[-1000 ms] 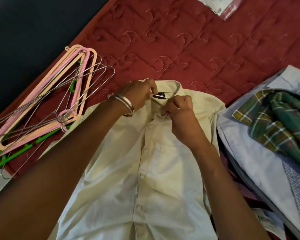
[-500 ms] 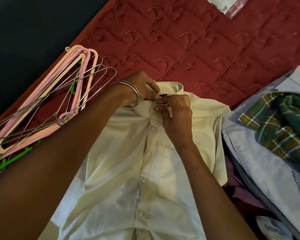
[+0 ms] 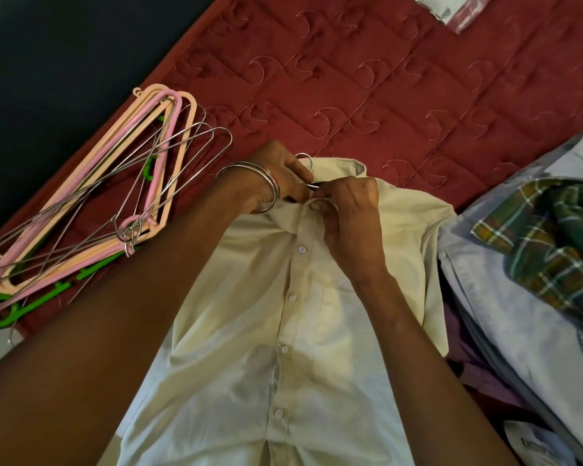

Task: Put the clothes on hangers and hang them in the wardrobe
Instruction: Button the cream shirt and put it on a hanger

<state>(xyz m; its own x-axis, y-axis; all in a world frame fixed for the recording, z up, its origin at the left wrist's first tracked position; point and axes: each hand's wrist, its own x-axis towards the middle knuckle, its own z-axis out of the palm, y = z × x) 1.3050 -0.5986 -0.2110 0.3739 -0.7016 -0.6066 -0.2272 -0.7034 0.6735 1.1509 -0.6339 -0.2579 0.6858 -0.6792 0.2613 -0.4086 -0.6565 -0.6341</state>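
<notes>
One cream shirt (image 3: pixel 283 331), laid on the red quilt (image 3: pixel 350 79) and already fitted with a wire hanger (image 3: pixel 306 160), was pinched at the collar by left hand (image 3: pixel 283 176) and right hand (image 3: pixel 350 213), close together; hanging remained, as did the piled clothes (image 3: pixel 535 264) at the right edge.

Both bare forearms reach in from near edge, converging at centre. Left hand (image 3: pixel 280 176), 2 metal bangles on wrist, fingers curled, pinching. Right hand (image 3: pixel 349 210) just beside it, fingertips touching, thumb and forefinger pinching too.
</notes>
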